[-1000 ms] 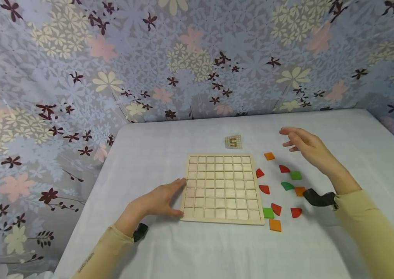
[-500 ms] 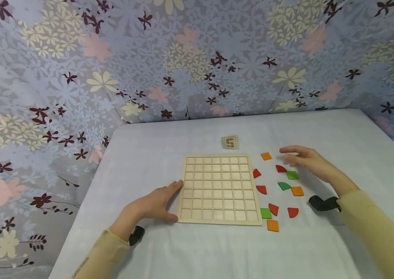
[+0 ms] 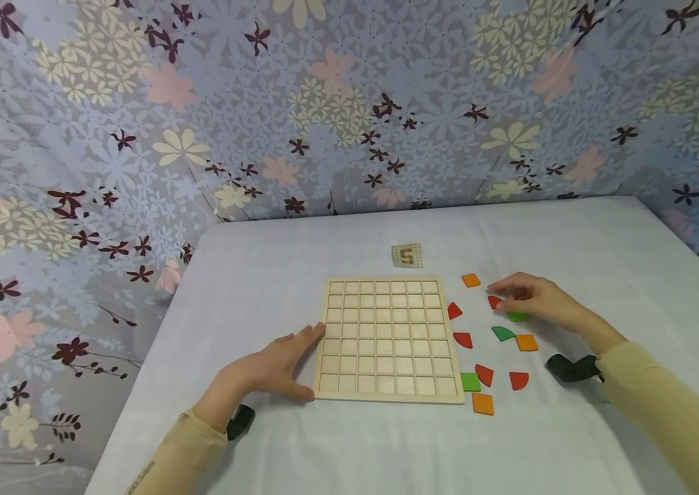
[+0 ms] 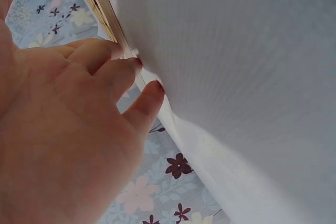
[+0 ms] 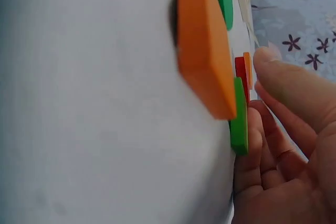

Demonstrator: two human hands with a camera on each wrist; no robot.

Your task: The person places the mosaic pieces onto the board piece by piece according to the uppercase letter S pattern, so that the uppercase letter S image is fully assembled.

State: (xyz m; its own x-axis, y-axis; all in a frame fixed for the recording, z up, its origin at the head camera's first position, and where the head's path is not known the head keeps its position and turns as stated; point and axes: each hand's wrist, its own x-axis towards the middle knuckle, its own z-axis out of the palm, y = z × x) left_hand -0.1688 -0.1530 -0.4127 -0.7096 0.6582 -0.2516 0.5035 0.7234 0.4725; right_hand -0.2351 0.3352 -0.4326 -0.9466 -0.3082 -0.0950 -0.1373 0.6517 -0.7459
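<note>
Head view: board (image 3: 384,346) touched by the spread left hand (image 3: 272,364); red piece (image 3: 494,302) nearest the parted, apparently unloaded right hand (image 3: 538,300) presumably being selected; a pinch seems to be required.

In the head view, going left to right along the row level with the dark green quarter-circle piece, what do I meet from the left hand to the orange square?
Left hand → pale wooden square grid board → flat red quarter-circle piece → flat dark green quarter-circle piece → flat orange square piece.
</note>
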